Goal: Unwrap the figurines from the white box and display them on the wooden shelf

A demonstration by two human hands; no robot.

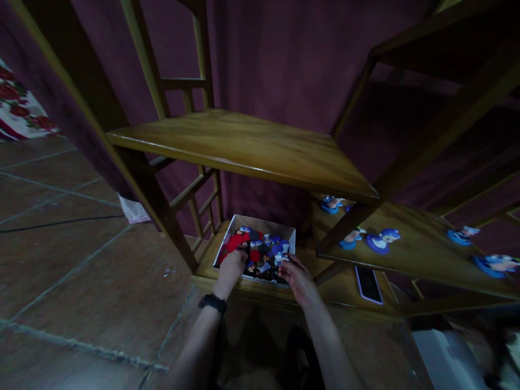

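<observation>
A shallow white cardboard box (266, 223) stands on the lowest wooden shelf, filled with several small painted figurines in red, black, purple and blue. My left hand (233, 264), with a dark band on the wrist, reaches into its left side among the red figurines (231, 246). Its fingers are curled, and what they hold, if anything, is hidden. At the box's right front corner, my right hand (298, 277) has its thumb and fingers closed around a small white-and-blue figurine (280, 259). Purple figurines (279, 246) lie just beyond it.
Above the box juts a wooden shelf (244, 141). On the right-hand shelf (422, 233) stand several figurines on round blue or purple bases, including a purple one (382, 240). A phone (369, 284) lies on the low shelf. Wooden posts (162, 206) frame the left side.
</observation>
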